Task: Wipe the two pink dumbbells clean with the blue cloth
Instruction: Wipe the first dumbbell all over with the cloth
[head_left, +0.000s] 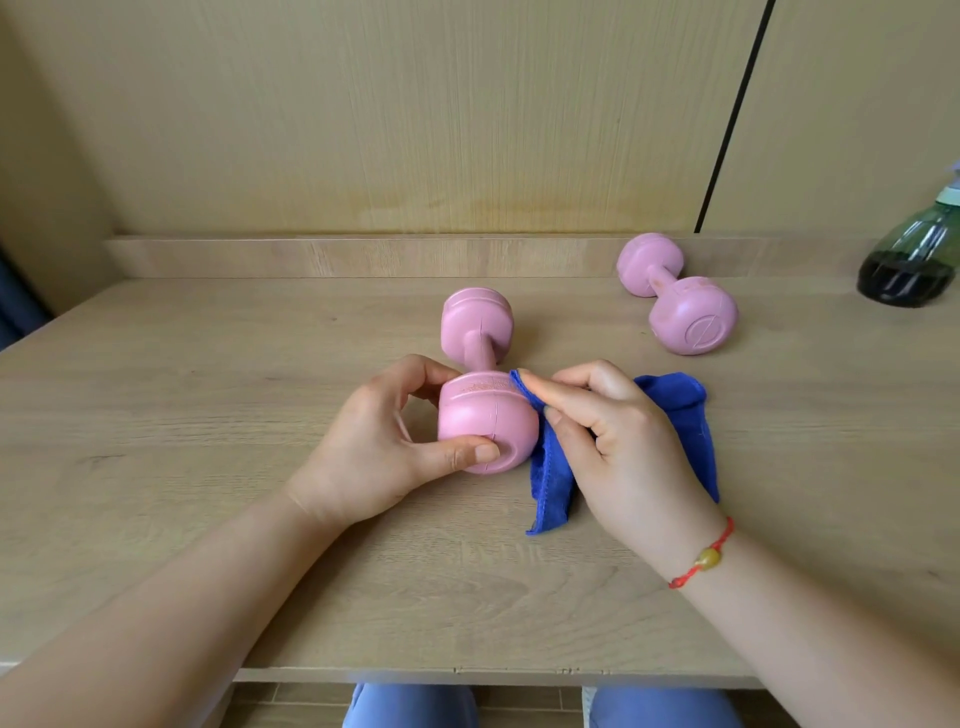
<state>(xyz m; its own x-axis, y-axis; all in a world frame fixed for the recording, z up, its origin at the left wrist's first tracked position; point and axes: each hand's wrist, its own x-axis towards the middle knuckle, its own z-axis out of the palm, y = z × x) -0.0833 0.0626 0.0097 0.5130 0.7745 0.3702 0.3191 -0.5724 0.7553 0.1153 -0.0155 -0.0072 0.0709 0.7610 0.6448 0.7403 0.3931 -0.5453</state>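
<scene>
**Blue cloth (685, 415) at near dumbbell (485, 415)**

Spray bottle (914, 260), far right of near dumbbell: dark liquid in lower part. Left hand (374, 452) grips the dumbbell's front head, thumb on end face. Right hand (623, 441) pinches blue cloth against its right side. Second dumbbell (678, 293) lies behind-right, apart, on table (208, 415).

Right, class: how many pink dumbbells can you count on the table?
2. One pink dumbbell lies mid-table, its near head gripped by the left hand; the other dumbbell lies untouched at the back right. None seems hidden.
</scene>
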